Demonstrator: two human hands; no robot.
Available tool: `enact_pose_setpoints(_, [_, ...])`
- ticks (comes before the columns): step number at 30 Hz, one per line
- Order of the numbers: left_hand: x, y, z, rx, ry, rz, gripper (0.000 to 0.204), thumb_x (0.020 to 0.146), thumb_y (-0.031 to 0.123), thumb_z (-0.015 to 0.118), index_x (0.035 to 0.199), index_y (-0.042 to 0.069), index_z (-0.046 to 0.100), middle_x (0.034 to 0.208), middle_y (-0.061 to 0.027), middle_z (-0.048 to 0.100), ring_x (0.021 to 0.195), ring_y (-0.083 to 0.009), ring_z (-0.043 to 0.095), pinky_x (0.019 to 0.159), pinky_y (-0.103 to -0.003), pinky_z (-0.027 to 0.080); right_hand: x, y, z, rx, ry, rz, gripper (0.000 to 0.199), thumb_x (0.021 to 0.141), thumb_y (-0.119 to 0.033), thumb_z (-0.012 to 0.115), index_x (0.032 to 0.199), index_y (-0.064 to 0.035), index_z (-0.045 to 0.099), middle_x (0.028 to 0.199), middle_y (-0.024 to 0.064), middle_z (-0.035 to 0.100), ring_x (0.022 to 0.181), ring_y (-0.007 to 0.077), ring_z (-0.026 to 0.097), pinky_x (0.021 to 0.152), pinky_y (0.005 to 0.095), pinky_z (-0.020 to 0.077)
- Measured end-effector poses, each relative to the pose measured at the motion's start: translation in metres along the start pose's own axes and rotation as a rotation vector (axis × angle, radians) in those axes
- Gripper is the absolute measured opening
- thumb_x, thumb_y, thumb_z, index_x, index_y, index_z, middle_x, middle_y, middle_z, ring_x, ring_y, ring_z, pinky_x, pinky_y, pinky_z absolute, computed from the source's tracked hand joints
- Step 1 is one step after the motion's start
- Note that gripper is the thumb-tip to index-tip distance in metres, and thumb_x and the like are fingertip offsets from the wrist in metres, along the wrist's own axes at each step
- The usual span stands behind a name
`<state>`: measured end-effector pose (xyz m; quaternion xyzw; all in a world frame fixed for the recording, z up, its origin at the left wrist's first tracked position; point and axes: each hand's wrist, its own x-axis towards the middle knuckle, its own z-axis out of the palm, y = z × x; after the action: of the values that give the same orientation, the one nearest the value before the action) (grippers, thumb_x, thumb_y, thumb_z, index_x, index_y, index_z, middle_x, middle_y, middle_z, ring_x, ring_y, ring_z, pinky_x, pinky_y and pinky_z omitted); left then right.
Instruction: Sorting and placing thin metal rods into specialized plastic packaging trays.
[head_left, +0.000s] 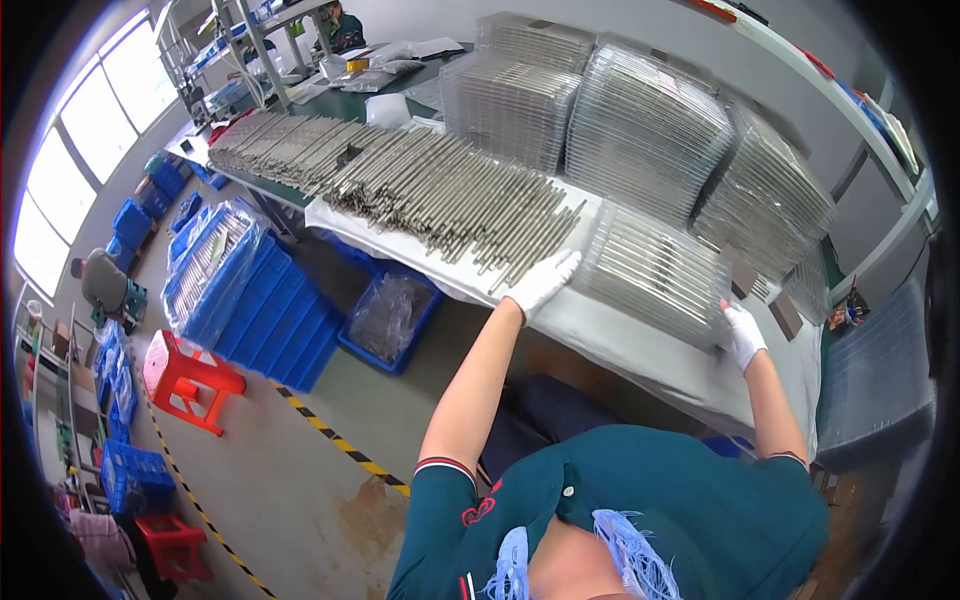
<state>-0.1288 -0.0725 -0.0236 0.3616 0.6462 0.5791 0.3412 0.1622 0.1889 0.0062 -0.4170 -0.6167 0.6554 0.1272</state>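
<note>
My left hand (545, 283), in a white glove, lies with fingers stretched out on the white cloth (450, 268). It sits between the near ends of a wide row of thin metal rods (470, 200) and a stack of clear plastic trays (625, 292). More metal rods lie side by side in the top tray. At that stack's right near corner, my right hand (742, 338) has its gloved fingers against the tray edge; the fingertips look bare. What the fingers do under the edge is hidden.
Tall stacks of clear trays (645, 125) stand along the back of the table. Small brown blocks (785, 316) lie at the right. Blue crates (270, 310), a blue bin (390, 320) and a red stool (190, 380) stand on the floor at the left. Other people are farther off.
</note>
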Motion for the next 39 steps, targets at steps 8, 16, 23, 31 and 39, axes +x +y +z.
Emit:
enact_pose_setpoints(8, [0.046, 0.063, -0.013, -0.104, -0.427, -0.467, 0.066, 0.087, 0.048, 0.048, 0.134, 0.003, 0.034, 0.131, -0.0160, 0.040, 0.119, -0.0263, 0.041, 0.086, -0.038, 0.045, -0.038, -0.046, 0.032, -0.178, 0.231, 0.142, 0.058, 0.083, -0.035, 0.059, 0.128, -0.0017, 0.042, 0.124, 0.0116, 0.049, 0.116, 0.0241, 0.044, 0.097, 0.0375, 0.0325])
enact_pose_setpoints(16, [0.086, 0.046, 0.019, -0.262, -0.138, -0.609, 0.081, 0.072, 0.054, 0.064, 0.120, -0.008, 0.043, 0.090, -0.0127, 0.058, 0.061, -0.0174, 0.051, 0.054, -0.031, 0.043, -0.038, -0.031, 0.043, -0.212, 0.544, 0.066, 0.058, 0.079, -0.033, 0.066, 0.121, 0.0033, 0.047, 0.109, 0.0138, 0.058, 0.100, 0.0199, 0.053, 0.087, 0.0301, 0.0406])
enact_pose_setpoints(23, [0.093, 0.075, 0.019, -0.159, -0.183, -0.861, 0.066, 0.074, 0.045, 0.067, 0.117, -0.003, 0.051, 0.107, -0.0132, 0.059, 0.093, -0.0206, 0.056, 0.078, -0.033, 0.045, -0.089, -0.015, 0.080, 1.094, 0.157, 0.808, 0.079, 0.073, -0.054, 0.063, 0.127, -0.0021, 0.038, 0.114, 0.0185, 0.053, 0.105, 0.0332, 0.052, 0.094, 0.0459, 0.0400])
enact_pose_setpoints(31, [0.053, 0.111, 0.034, -0.150, -0.224, -0.772, 0.043, 0.083, 0.026, 0.063, 0.113, -0.003, 0.053, 0.101, -0.0098, 0.062, 0.090, -0.0172, 0.058, 0.079, -0.028, 0.045, -0.056, -0.040, 0.121, 1.509, 0.185, 0.032, 0.067, 0.078, -0.042, 0.059, 0.130, -0.0060, 0.037, 0.130, 0.0114, 0.043, 0.119, 0.0293, 0.042, 0.102, 0.0425, 0.0321])
enact_pose_setpoints(39, [0.042, 0.095, -0.004, -0.476, -0.201, -0.594, 0.038, 0.082, 0.011, 0.063, 0.114, -0.006, 0.049, 0.102, -0.0121, 0.060, 0.091, -0.0193, 0.058, 0.080, -0.032, 0.047, -0.065, -0.043, 0.163, 1.345, 0.261, -0.105, 0.077, 0.073, -0.044, 0.061, 0.135, -0.0118, 0.029, 0.134, 0.0107, 0.037, 0.121, 0.0300, 0.038, 0.099, 0.0479, 0.0338])
